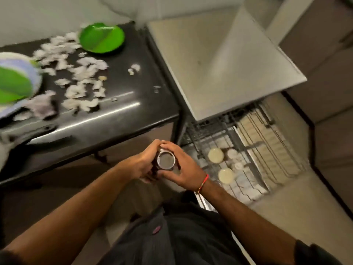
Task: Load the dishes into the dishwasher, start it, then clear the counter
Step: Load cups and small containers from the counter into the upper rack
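**Both hands on a steel cup beside the open rack**

A steel cup [165, 160] sits upright between the two hands, its round mouth facing the camera. The left hand [142, 164] wraps the cup's left side with curled fingers; the right hand [181, 165] curls round its right side, and the fingertips of both meet over the far rim. The cup is held in the air in front of the counter [122, 104] edge and just left of the pulled-out dishwasher rack [254, 150].

In the rack lie two pale round discs [215, 155] and a few smaller white pieces, too blurred to name. The rack's far part is hidden under a grey panel [225, 60].

On the counter stand a green plate [102, 38] at the back and a stack of plates [13, 83] cut off by the left edge, with scattered white scraps [76, 73] between them. The cup's lower body is covered by the hands. The whole view is smeared by motion.
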Available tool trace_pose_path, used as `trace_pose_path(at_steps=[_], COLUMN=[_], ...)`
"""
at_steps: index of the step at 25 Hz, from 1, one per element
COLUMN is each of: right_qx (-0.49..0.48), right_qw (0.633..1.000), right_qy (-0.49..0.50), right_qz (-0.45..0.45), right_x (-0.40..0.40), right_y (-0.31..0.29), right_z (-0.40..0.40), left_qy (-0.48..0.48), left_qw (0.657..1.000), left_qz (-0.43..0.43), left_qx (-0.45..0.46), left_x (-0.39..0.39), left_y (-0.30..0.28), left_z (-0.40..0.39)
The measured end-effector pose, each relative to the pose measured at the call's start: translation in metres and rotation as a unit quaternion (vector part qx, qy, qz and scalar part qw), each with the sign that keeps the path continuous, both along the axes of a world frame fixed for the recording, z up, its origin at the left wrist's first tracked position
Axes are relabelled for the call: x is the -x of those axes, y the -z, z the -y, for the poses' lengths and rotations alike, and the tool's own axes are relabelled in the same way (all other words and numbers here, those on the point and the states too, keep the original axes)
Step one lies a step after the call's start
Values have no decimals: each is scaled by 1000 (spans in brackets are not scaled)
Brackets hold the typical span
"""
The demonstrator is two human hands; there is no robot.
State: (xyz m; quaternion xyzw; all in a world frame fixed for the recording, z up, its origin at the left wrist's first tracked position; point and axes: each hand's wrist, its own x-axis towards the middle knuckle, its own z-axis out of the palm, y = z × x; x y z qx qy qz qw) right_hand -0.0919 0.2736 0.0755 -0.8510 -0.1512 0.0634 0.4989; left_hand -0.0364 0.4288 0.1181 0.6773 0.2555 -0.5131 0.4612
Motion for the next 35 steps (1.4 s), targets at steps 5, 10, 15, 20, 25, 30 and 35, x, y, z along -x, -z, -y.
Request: trace_pose_path(at_steps=[5,10,15,20,25,30,35], right_qx=[57,31,97,203,233,177,218], right_qw=[964,889,890,884,891,892,886], right_qy=[255,422,368,317,304,366,331], right_qz=[-47,-173,-253,-276,-245,-195,-240], right_x=[-8,-47,-99,-116,-106,-85,-101], right_y=[44,123,212,259,261,259,261], right_z=[144,259,296,288,286,279,280], left_qy=[64,124,125,107,90,90,75], left_qw=[991,989,988,990,992,990,990], left_qz=[-41,74,95,93,85,111,119], left_qx=[108,41,0,-22,-38,-8,-7], left_x=[-45,-77,-97,-90,-84,-81,-70], left_y=[49,82,107,124,130,130,131], left_z=[142,230,251,243,238,233,219])
